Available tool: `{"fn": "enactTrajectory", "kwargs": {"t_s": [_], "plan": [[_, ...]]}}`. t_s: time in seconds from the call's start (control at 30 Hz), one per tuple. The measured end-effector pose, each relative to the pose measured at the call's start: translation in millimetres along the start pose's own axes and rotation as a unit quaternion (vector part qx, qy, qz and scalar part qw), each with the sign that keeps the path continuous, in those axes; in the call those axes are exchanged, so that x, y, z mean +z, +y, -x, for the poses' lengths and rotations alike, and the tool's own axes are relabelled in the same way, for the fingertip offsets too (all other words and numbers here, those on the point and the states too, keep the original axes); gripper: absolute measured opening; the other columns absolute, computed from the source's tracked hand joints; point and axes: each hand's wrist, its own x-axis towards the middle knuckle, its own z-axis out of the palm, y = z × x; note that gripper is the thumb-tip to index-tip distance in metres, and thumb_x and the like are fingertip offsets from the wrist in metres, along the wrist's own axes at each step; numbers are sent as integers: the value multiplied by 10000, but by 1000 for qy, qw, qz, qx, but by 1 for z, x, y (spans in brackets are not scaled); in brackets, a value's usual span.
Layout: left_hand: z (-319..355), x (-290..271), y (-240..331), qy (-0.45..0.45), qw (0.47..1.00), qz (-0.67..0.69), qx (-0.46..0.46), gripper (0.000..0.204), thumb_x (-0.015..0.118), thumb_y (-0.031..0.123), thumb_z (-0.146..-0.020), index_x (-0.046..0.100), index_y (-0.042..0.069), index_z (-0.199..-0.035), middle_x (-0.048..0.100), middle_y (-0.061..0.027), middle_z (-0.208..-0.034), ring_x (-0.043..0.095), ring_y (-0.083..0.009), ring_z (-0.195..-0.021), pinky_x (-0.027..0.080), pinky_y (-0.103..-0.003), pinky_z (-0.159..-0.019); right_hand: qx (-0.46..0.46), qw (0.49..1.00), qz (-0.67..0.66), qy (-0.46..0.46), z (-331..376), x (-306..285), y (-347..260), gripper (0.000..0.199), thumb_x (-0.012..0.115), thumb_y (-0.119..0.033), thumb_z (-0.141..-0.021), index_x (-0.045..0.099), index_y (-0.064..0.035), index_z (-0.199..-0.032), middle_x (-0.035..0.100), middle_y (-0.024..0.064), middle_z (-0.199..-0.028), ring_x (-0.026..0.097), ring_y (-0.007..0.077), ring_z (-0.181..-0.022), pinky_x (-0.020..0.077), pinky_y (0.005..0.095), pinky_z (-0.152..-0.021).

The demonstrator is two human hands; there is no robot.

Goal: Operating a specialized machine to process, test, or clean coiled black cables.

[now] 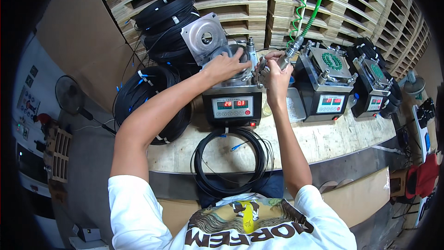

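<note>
Three boxy machines sit in a row on the wooden counter [323, 141], and the person works at the nearest one, the black machine [232, 104] with a red digital readout on its front. Its round metal lid [203, 37] is tipped up and back. The left hand [226, 65] lies spread over the round top of that machine, its fingers [241, 56] curled down onto the plate there, pressing rather than gripping anything I can make out. The right hand [276, 71] is clenched around a metal air nozzle [289, 51], whose tip points at the machine's top, just beside the left hand. A green coiled hose [307, 14] climbs from the nozzle up out of sight. A coil of black cable [231, 159] lies on the counter's near edge, right before the person. More bundled coils [155, 102] are heaped to the left, against stacked wooden pallets [231, 0].
</note>
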Motion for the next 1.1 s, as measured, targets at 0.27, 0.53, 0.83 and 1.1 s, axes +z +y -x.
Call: {"fn": "enactTrajectory", "kwargs": {"t_s": [0.27, 0.53, 0.83, 1.1], "plan": [[26, -18, -1, 83, 951, 211, -209, 572, 509, 38, -924, 445, 258, -1448, 605, -255, -1203, 676, -471, -874, 572, -547, -756, 3, 999, -20, 31, 16, 21, 4, 74, 522, -30, -905, 573, -4, -951, 609, 62, -766, 600, 125, -661, 473, 261, -601], [32, -12, 9, 162, 924, 185, -294, 709, 525, -35, -872, 341, 163, -1528, 637, -234, -1164, 677, -462, -822, 568, -545, -707, -47, 997, -9, 57, 23, 66, 59, 39, 539, -1, -886, 573, -18, -874, 578, 25, -727, 479, 55, -578, 362, 219, -515], [32, -1, 10, 189, 918, 151, -313, 752, 561, 4, -868, 262, 84, -1554, 633, -265, -1160, 695, -432, -734, 589, -499, -608, -87, 994, 8, 58, 5, 91, 79, 47, 524, 8, -891, 552, 10, -853, 592, 61, -773, 591, 132, -697, 482, 266, -655], [33, -3, 6, 165, 913, 156, -339, 780, 605, 29, -870, 267, 158, -1561, 664, -245, -1147, 677, -463, -816, 582, -515, -705, -19, 992, 122, 13, -29, 53, 59, 76, 545, -9, -850, 599, 24, -809, 585, 47, -665, 583, 130, -585, 458, 276, -545]]}}
